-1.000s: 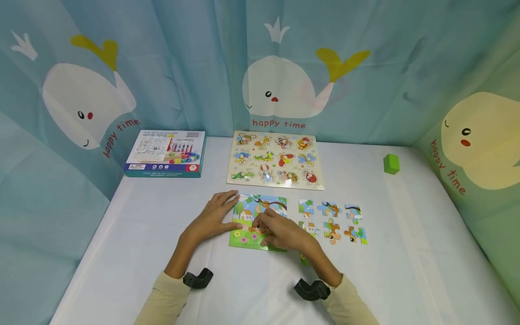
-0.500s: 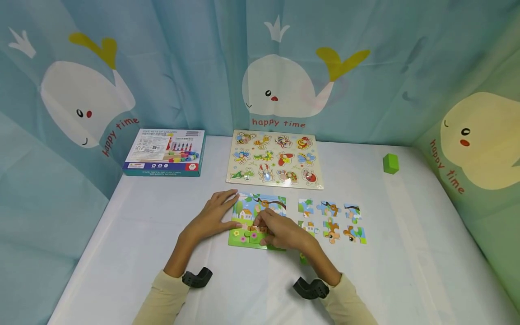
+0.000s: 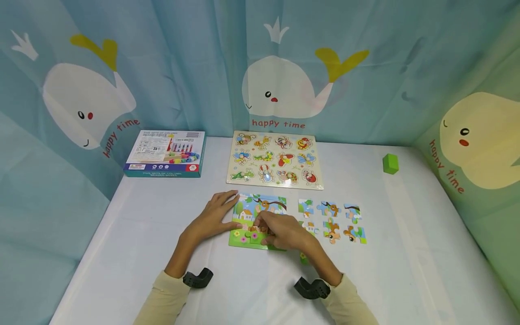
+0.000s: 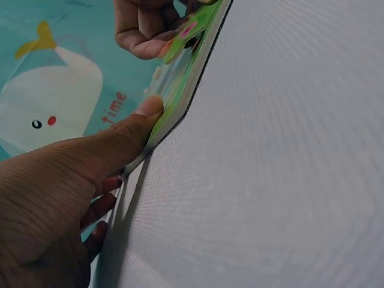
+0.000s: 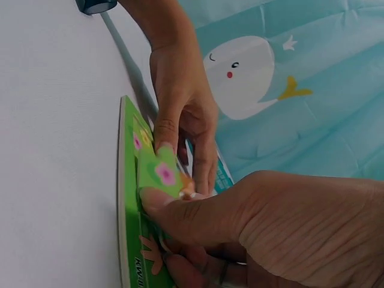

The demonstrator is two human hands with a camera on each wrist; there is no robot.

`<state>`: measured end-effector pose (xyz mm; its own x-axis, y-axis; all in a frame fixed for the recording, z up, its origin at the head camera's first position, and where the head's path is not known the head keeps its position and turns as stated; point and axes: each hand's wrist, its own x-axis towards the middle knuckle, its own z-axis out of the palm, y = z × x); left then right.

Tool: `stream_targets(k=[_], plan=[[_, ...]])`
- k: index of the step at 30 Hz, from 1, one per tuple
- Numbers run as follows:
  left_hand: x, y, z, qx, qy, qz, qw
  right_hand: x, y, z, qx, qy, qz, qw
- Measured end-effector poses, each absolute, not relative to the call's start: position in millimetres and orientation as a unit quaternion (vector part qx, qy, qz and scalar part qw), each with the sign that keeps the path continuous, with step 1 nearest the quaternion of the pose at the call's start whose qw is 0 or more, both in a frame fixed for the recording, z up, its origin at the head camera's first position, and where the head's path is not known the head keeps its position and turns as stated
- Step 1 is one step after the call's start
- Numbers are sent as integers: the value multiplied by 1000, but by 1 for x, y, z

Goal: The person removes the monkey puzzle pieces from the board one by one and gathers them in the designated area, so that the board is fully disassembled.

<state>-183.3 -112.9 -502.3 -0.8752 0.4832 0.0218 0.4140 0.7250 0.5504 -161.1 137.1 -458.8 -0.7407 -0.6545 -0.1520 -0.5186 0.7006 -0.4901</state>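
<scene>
A picture puzzle board (image 3: 237,240) with a house and a branch lies flat in front of me. My left hand (image 3: 211,217) rests along its left side with the fingers spread; in the left wrist view the thumb (image 4: 123,135) presses on the board's edge. Over the lower middle of the board, my right hand (image 3: 284,231) pinches a green puzzle piece (image 5: 161,173) with a pink flower between thumb and fingers. This piece is tilted above the board, and the right fingers cover part of it. Loose puzzle pieces (image 3: 331,209) lie in rows to the right.
Another green puzzle piece (image 3: 304,258) shows partly beside the right forearm. Behind the puzzle lies an insect peg board (image 3: 276,159). A bead toy box (image 3: 164,168) is at the back left, a green block (image 3: 391,164) at the back right. Curtains surround the white table.
The puzzle piece in my right hand has shifted slightly, with more of its green, notched side showing at the left. My left hand stays in place on the board.
</scene>
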Motion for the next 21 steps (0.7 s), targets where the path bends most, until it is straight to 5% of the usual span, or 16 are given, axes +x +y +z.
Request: stream_targets(k=[14,21], plan=[[-183,-113,-502,248,927,272,64,-168,148,-457,-345,868,-307,185],[-183,-112,-503,242,927,278,68,-169,157,-455,-309,849,-404,142]])
